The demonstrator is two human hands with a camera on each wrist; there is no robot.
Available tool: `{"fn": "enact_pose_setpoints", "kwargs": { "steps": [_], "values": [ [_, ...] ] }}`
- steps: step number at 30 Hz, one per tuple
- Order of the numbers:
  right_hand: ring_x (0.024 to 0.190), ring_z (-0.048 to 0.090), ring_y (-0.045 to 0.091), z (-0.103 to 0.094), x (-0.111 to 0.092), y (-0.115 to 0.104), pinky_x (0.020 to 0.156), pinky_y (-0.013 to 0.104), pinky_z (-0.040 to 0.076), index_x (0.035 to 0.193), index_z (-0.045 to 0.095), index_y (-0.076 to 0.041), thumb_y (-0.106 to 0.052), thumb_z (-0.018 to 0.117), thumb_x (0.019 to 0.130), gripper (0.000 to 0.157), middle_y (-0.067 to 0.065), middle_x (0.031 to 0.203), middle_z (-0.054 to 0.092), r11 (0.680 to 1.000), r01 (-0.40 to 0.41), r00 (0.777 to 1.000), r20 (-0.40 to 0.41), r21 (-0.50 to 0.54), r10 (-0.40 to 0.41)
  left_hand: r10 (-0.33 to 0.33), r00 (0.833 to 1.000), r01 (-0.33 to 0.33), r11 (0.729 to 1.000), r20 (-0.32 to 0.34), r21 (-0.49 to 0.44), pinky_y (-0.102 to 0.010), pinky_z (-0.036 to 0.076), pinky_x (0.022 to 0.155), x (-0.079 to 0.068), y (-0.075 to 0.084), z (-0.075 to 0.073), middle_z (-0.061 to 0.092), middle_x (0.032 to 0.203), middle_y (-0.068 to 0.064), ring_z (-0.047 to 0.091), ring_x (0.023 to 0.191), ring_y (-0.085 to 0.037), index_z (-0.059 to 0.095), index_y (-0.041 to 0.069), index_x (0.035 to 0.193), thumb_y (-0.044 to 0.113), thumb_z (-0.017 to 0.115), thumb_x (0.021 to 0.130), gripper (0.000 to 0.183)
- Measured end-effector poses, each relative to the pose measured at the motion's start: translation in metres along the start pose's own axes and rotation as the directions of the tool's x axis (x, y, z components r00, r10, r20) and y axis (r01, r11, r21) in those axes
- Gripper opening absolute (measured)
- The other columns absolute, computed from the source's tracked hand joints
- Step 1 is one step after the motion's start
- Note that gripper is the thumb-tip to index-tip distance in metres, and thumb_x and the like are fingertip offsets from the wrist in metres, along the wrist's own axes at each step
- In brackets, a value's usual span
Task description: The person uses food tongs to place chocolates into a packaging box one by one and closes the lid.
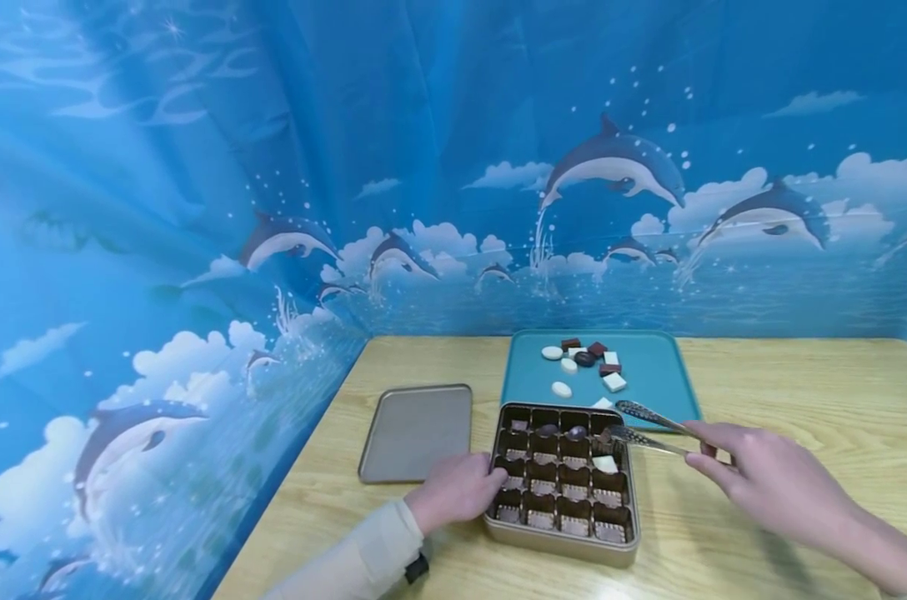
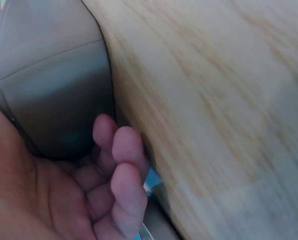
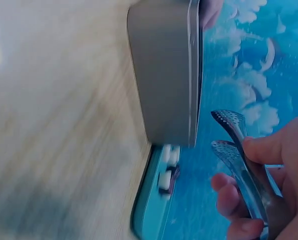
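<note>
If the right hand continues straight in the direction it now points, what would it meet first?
Leading with the tongs, the right hand would probably meet the tin first, near its far right corner. The tips overlap that corner in the head view, but their height is unclear, so they might pass over.

On the pale wood-grain table [image 1: 799,392] we find a grey-brown lid [image 1: 418,429], a compartmented box [image 1: 558,546] to its right and, behind the box, a teal tray [image 1: 659,379].
</note>
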State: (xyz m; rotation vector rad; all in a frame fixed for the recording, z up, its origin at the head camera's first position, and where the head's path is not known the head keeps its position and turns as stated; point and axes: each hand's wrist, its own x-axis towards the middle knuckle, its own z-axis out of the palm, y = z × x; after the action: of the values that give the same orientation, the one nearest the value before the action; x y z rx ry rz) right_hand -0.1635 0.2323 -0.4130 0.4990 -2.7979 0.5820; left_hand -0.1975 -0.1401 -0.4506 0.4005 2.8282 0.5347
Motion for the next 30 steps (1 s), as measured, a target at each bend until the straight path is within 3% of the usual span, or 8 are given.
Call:
{"fn": "enact_pose_setpoints", "kwargs": {
  "steps": [13,30],
  "values": [
    [0.045,0.028,0.003,0.014,0.033,0.041,0.042,0.024,0.027,0.134,0.061,0.0,-0.027,0.07,0.094,0.049,-0.01,0.075,0.06,0.999,-0.028,0.998,0.047,-0.022,0.029,0.013,1.0,-0.013,1.0,-0.008,0.002,-0.029,0.038,0.047,0.0,-0.002,0.002,0.043,0.056,0.006,0.039,0.047,-0.01,0.047,0.021,0.063,0.043,0.041,0.104,0.047],
    [0.049,0.035,0.007,0.044,0.054,0.036,0.046,0.024,0.032,0.134,0.059,0.003,-0.026,0.069,0.093,0.051,-0.008,0.062,0.047,0.999,-0.038,0.993,0.113,0.029,0.035,0.002,1.0,-0.002,1.0,-0.01,0.005,-0.029,0.038,0.047,-0.001,0.0,0.001,0.044,0.057,0.006,0.039,0.047,-0.011,0.048,0.021,0.063,0.043,0.042,0.104,0.046]
  ]
}}
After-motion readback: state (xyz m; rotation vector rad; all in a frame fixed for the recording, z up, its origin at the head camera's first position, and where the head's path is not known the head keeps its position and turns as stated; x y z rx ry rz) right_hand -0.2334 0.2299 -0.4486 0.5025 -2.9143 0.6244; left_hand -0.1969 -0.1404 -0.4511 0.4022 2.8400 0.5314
